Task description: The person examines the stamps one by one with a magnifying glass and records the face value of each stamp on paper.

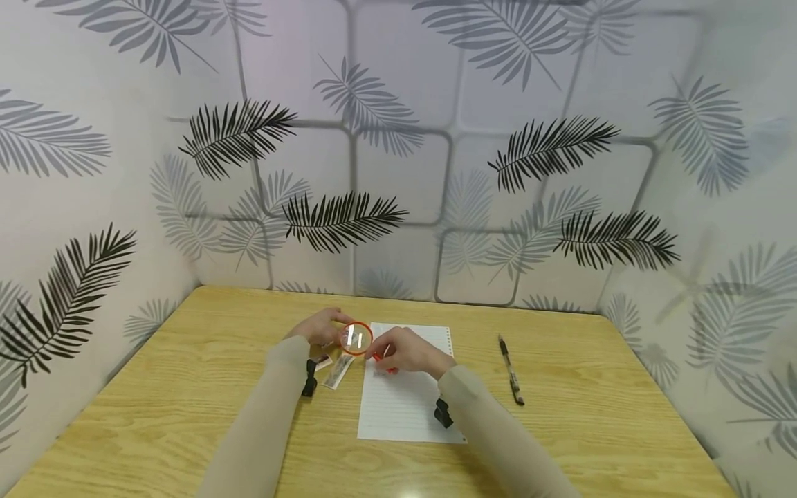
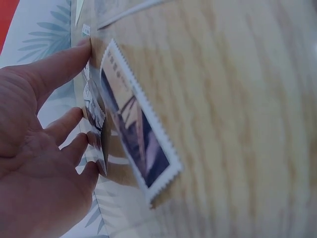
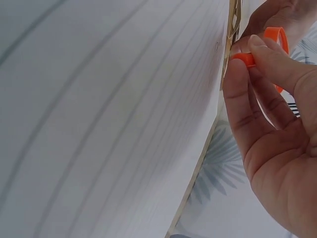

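Okay, mostly wood here: yellowish tabletop (image 1: 187, 387) with streaky grain across the lower part of the head view, narrowing toward the back, small glare spot at the bottom of the frame. Behind it, pale back wall (image 1: 411, 173) with grey rounded outlines plus black and grey feathery leaf prints. Same leaf pattern on left wall (image 1: 56, 187) and right wall (image 1: 747, 221), one at either side of the tabletop.

Lined paper (image 1: 405, 415) flat around the middle, punched holes down its right edge. Black pen (image 1: 512, 373) to the right, well apart from the paper, lying at a slant. On the paper's left, long stamp (image 1: 338, 371) just beside it; nearer the left wrist, dark-and-tan stamp (image 2: 136, 121) with white perforated edges.

Left hand (image 1: 320, 326) fairly open, fingers spread and slightly bent, fingertips touching another stamp (image 2: 94, 114) at the wood. Right hand (image 1: 407, 349) over the paper, thumb and index finger pinching the handle (image 1: 384, 363) of an orange-red magnifying glass (image 1: 357, 338). Lens between both hands, just beside the left fingertips, raised over the stamp area, two white reflections in it. Pale sleeves (image 1: 255, 422) on both arms, black wrist straps (image 1: 309, 379) too.
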Demonstrator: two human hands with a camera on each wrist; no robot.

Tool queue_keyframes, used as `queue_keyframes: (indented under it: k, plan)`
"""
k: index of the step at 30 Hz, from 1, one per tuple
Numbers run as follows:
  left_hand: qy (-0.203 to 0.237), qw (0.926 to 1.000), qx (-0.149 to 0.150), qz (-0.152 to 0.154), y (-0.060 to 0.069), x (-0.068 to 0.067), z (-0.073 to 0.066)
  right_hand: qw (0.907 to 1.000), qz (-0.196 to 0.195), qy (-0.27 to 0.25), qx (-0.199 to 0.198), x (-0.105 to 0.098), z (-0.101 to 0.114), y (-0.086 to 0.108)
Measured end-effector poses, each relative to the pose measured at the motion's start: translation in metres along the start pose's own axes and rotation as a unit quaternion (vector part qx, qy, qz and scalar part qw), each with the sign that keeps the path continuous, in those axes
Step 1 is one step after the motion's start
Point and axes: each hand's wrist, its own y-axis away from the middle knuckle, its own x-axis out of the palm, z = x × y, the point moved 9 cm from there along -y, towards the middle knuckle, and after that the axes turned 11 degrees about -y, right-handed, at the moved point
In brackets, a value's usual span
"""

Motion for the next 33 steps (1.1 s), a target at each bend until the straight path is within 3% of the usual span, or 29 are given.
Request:
queue_keyframes:
  k: [4,33]
  plan:
    - [-0.036,0.9993,0.011,-0.005,-0.0061,-0.001,0.0024,1.0,-0.003,-0.007,0.006,-0.0002,0.0007,0.0015]
    - [-0.06,0.9981,0.013,-0.002,-0.0086,0.0005,0.0047,0.9999,-0.001,-0.008,0.01,-0.0031,-0.001,0.0071]
